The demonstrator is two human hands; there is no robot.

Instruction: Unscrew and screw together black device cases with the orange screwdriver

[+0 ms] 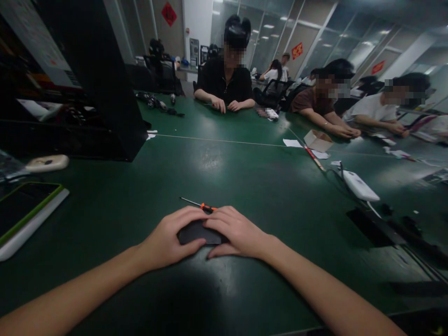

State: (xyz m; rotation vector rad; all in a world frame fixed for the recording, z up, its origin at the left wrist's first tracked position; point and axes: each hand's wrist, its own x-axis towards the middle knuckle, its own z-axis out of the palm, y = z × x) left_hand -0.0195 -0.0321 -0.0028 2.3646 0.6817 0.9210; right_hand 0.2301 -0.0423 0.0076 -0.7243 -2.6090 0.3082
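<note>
A small flat black device [196, 232] lies on the green table [245, 172] in front of me. My left hand [168, 238] grips its left end, thumb under the near edge. My right hand [238, 232] rests over its right end with fingers curled on top. Just behind my fingers lies a thin screwdriver [198, 204] with an orange and black handle, its metal shaft pointing left. Most of the device is hidden under my hands.
A green-edged tablet [24, 210] and a beige mouse [47, 163] lie at left beside a tall black stand [101, 79]. A white device with cable [359, 185], a small cardboard box [318, 140] and papers sit at right. Three people sit across the table, hands on it.
</note>
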